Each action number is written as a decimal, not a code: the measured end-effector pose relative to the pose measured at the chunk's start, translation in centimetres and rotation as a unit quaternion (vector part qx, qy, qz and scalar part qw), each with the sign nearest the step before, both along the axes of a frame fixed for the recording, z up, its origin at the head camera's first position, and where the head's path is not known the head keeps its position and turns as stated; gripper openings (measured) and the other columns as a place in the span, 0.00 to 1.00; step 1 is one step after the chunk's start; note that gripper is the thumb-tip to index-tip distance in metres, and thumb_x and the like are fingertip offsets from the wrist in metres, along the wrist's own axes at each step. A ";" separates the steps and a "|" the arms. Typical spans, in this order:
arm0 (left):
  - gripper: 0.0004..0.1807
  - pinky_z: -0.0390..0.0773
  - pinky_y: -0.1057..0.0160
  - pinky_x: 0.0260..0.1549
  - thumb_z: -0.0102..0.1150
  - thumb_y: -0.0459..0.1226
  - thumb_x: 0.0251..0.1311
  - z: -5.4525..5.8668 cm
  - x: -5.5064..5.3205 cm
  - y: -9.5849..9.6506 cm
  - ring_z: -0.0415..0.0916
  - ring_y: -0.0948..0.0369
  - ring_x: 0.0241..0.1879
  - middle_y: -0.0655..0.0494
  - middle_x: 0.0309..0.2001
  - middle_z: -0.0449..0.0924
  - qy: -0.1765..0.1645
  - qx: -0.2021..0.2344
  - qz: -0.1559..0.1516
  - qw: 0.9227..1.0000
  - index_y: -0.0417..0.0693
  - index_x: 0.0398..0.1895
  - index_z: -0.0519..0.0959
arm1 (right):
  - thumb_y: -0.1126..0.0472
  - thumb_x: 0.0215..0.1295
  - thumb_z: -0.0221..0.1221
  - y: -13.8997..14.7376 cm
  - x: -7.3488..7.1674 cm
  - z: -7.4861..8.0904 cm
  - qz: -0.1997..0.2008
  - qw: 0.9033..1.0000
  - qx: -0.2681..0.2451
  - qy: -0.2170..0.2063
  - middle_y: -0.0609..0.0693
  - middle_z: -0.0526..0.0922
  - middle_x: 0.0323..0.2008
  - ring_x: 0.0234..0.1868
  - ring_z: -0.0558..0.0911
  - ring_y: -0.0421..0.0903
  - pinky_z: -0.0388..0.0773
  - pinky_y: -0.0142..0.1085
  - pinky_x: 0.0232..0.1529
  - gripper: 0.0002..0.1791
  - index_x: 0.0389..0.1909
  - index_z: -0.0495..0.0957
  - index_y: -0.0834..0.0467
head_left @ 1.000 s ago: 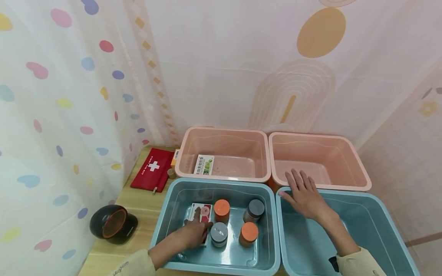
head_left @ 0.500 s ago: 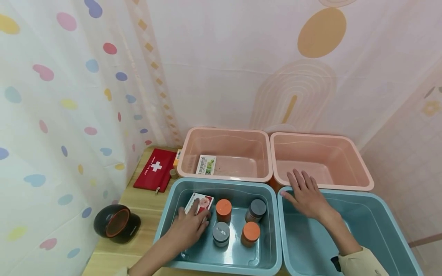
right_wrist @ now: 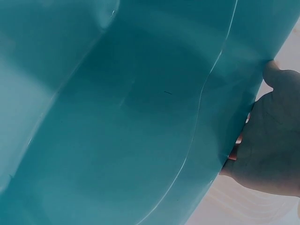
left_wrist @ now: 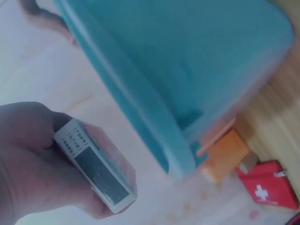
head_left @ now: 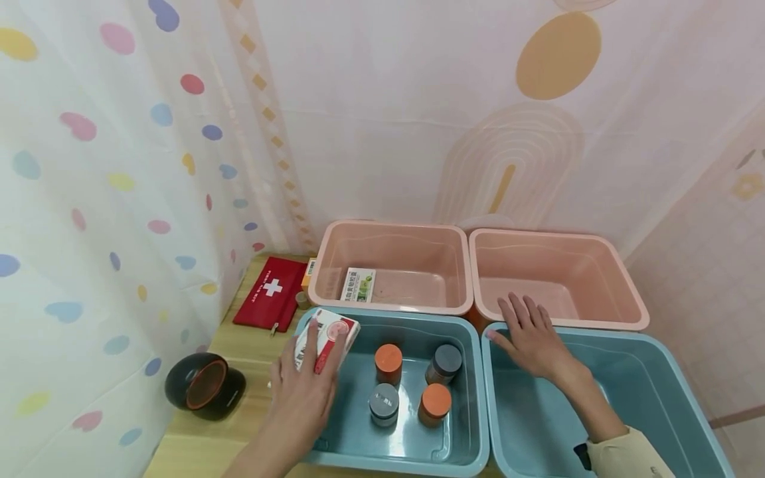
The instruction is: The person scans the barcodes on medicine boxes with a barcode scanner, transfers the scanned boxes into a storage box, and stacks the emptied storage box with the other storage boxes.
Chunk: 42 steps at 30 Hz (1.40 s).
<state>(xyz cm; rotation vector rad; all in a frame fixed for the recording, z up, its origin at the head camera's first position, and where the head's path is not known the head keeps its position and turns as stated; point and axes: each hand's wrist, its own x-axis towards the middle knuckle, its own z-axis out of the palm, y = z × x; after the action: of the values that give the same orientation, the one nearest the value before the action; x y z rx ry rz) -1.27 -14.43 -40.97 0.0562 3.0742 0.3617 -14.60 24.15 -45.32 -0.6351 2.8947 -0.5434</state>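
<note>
At centre-left, our left hand (head_left: 299, 399) grips the white-and-red box (head_left: 326, 334) by the upper-left corner of the left blue bin (head_left: 394, 465) (lifting out, we judge); next calls for clearing it. Lower right, our right hand (head_left: 533, 340) lies outstretched, holding nothing.

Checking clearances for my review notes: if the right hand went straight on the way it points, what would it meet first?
Most likely the right pink bin: in the head view, the right hand points toward it, overlapping its near side. Height is unclear, so it might pass over.
</note>
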 end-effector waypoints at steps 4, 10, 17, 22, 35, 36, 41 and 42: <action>0.52 0.62 0.19 0.68 0.74 0.36 0.65 0.4 0.6 -1.8 0.51 0.24 0.77 0.29 0.84 0.48 0.035 -0.008 0.028 0.999 0.50 0.88 0.55 | 0.32 0.84 0.49 0.0 0.0 0.3 -0.002 1.000 -0.001 -0.003 0.76 0.53 0.84 0.84 0.48 0.80 0.44 0.75 0.81 0.50 0.84 0.56 0.70; 0.50 0.54 0.19 0.67 0.67 0.37 0.71 -0.2 1.3 -6.7 0.43 0.20 0.74 0.24 0.84 0.38 -0.001 0.014 0.099 0.995 0.46 0.89 0.48 | 0.41 0.83 0.58 -0.5 0.3 0.8 -0.007 1.000 -0.002 0.004 0.78 0.55 0.83 0.82 0.52 0.81 0.46 0.77 0.80 0.46 0.83 0.58 0.72; 0.40 0.63 0.18 0.62 0.48 0.39 0.84 -2.8 2.2 -11.0 0.50 0.15 0.69 0.18 0.82 0.41 -0.065 0.019 0.136 0.988 0.40 0.88 0.41 | 0.49 0.83 0.59 -0.9 0.3 1.3 -0.012 0.999 0.029 0.006 0.77 0.56 0.83 0.83 0.53 0.80 0.49 0.75 0.81 0.42 0.83 0.58 0.72; 0.38 0.70 0.21 0.60 0.43 0.41 0.86 -4.1 2.3 -11.9 0.58 0.15 0.67 0.17 0.82 0.41 -0.084 0.023 0.147 0.985 0.37 0.88 0.41 | 0.43 0.84 0.57 -0.5 0.1 0.7 -0.006 1.000 0.009 0.005 0.77 0.55 0.83 0.83 0.52 0.81 0.46 0.76 0.80 0.45 0.83 0.57 0.72; 0.39 0.48 0.18 0.65 0.62 0.40 0.76 -7.5 2.6 -11.5 0.38 0.17 0.71 0.19 0.82 0.31 -0.018 0.022 0.176 0.984 0.42 0.84 0.58 | 0.49 0.82 0.60 -0.2 -0.2 -0.3 -0.005 1.000 0.020 0.015 0.77 0.54 0.83 0.83 0.51 0.81 0.46 0.76 0.80 0.43 0.83 0.56 0.71; 0.40 0.48 0.18 0.66 0.63 0.39 0.75 -7.7 2.6 -11.4 0.37 0.18 0.71 0.19 0.82 0.30 -0.017 0.022 0.179 0.983 0.42 0.84 0.58 | 0.49 0.83 0.59 -0.2 -0.2 -0.2 -0.005 1.000 0.021 0.012 0.77 0.54 0.83 0.83 0.51 0.81 0.45 0.76 0.81 0.43 0.84 0.56 0.71; 0.40 0.44 0.17 0.69 0.60 0.39 0.76 -7.9 2.6 -11.1 0.35 0.18 0.73 0.21 0.84 0.27 -0.038 0.029 0.191 0.980 0.43 0.86 0.55 | 0.48 0.83 0.59 -0.8 0.2 0.8 -0.010 1.000 0.024 0.000 0.77 0.55 0.83 0.83 0.52 0.81 0.47 0.75 0.81 0.43 0.84 0.56 0.72; 0.40 0.44 0.17 0.69 0.59 0.39 0.77 -8.0 2.6 -11.1 0.34 0.17 0.73 0.21 0.84 0.27 -0.042 0.031 0.192 0.980 0.43 0.86 0.55 | 0.49 0.83 0.59 -0.8 0.3 0.9 -0.011 1.000 0.024 -0.001 0.77 0.55 0.83 0.83 0.52 0.81 0.47 0.75 0.81 0.43 0.84 0.56 0.72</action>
<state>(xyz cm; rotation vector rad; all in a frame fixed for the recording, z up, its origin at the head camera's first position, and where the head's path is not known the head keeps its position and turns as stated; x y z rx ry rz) 1.32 -25.55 -48.96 -0.5405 2.9751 0.4618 -14.34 23.33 -44.42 -0.5968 2.9055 -0.4745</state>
